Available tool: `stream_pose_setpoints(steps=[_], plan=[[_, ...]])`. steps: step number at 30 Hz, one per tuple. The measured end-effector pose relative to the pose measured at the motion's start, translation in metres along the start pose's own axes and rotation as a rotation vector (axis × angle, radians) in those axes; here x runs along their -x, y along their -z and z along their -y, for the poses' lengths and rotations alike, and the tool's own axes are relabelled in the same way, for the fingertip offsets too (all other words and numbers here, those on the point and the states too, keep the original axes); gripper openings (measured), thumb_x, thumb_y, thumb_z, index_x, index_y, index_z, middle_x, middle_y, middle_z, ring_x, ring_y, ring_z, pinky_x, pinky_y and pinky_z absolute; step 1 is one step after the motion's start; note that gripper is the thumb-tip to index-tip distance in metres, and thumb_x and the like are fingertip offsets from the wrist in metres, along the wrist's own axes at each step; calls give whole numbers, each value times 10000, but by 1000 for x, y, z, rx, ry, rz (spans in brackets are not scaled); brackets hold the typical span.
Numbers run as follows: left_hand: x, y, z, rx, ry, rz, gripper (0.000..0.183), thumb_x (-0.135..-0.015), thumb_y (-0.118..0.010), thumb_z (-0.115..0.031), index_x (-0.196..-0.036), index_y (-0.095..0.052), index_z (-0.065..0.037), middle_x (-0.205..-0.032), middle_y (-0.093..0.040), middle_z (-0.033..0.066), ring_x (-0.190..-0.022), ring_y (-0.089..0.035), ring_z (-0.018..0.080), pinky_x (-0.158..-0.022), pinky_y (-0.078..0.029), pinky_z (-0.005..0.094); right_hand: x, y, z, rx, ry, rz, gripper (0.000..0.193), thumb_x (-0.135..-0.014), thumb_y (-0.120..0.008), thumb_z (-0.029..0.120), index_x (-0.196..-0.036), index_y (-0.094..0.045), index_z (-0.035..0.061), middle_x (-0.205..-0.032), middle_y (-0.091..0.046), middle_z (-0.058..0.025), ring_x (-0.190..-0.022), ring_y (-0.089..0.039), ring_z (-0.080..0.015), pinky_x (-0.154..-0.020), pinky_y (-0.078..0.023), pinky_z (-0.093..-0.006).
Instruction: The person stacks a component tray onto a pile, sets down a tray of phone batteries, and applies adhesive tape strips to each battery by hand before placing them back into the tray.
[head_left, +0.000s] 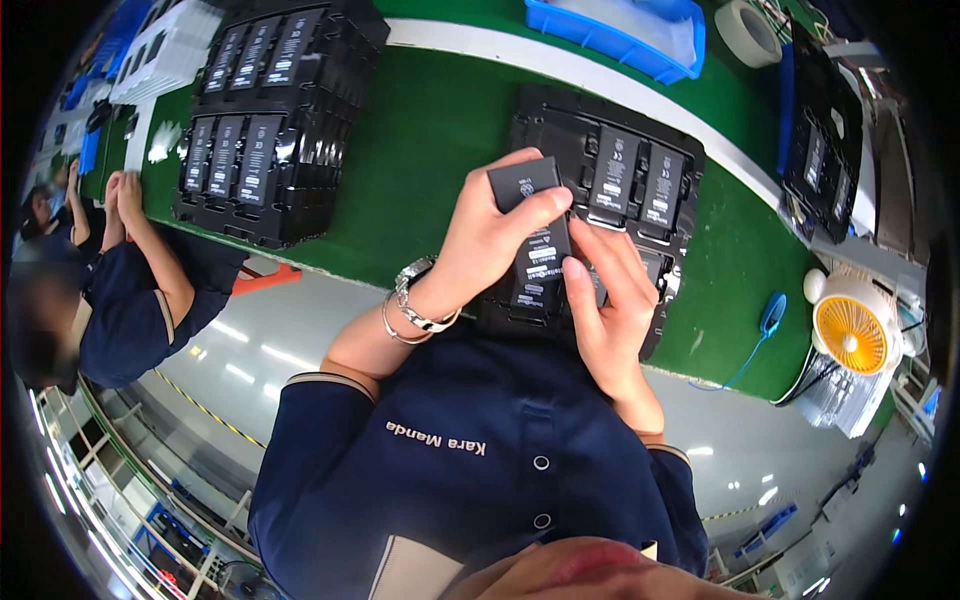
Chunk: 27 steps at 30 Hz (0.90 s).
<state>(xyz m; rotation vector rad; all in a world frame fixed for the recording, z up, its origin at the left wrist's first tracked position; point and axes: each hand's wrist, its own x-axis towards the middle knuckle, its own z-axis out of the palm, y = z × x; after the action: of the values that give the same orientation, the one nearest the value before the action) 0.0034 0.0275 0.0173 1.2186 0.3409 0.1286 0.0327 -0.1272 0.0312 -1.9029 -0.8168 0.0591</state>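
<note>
My left hand [490, 225] is closed around a flat black battery [524, 180] with pale printing, its thumb lying across the front face. The battery is tilted above a black moulded tray [560, 128]. My right hand [615, 290] is at the battery's right edge, thumb and fingers bent against it. Two more flat batteries lie in the tray beyond my right hand, a left one [616, 170] and a right one [662, 185]. Another battery [540, 290] shows in the near part of the tray, below my hands. My hands hide part of the tray.
On the green bench [420, 130], a tall stack of black trays [330, 130] with batteries stands left. A blue bin [620, 40] and tape roll [747, 33] lie at the back. To the right are a black tray [825, 150], a blue corded item [773, 315] and a fan [855, 330]. A person [130, 290] works at left.
</note>
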Motion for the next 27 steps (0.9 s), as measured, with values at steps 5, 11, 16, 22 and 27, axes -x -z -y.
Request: stream_pose_setpoints(steps=[5,11,16,22,27], plan=[[3,-4,1,18,25,3,124,-824,-613,-124,-809,-562,-12,-722,-559,13,-652,-550,67,-588,-431,213,-1,5,-2,62,111,-9,296,-730,-663,-43,-1023,-636,-66,-907,-646,-163,-777,-614,-290,-682,-494,-350],[3,-10,8,66,14,4,102,-840,-596,-101,-843,-548,-11,-735,-557,16,-661,-570,75,-594,-447,215,-2,7,-5,202,225,-8,327,-687,-669,-47,-1010,-633,-80,-894,-639,-155,-758,-608,-269,-666,-499,-347],[-3,-1,10,34,-1,31,129,-851,-625,-100,-780,-549,-24,-687,-575,-23,-644,-524,31,-565,-409,202,-8,10,-14,129,251,101,354,-690,-688,-25,-1032,-618,-87,-933,-633,-164,-776,-603,-303,-705,-503,-367],[0,-2,5,50,53,117,117,-843,-635,-111,-841,-548,-32,-742,-592,-28,-690,-521,22,-619,-424,199,-5,16,-16,-474,-373,84,146,-892,-580,62,-990,-647,-22,-872,-653,-84,-780,-617,-129,-715,-482,-266],[2,-4,6,56,81,150,122,-835,-640,-106,-833,-543,-31,-742,-587,-28,-696,-519,20,-615,-416,200,-4,10,-17,-436,-338,15,86,-861,-630,57,-863,-599,-23,-795,-598,-48,-730,-569,-110,-689,-464,-246]])
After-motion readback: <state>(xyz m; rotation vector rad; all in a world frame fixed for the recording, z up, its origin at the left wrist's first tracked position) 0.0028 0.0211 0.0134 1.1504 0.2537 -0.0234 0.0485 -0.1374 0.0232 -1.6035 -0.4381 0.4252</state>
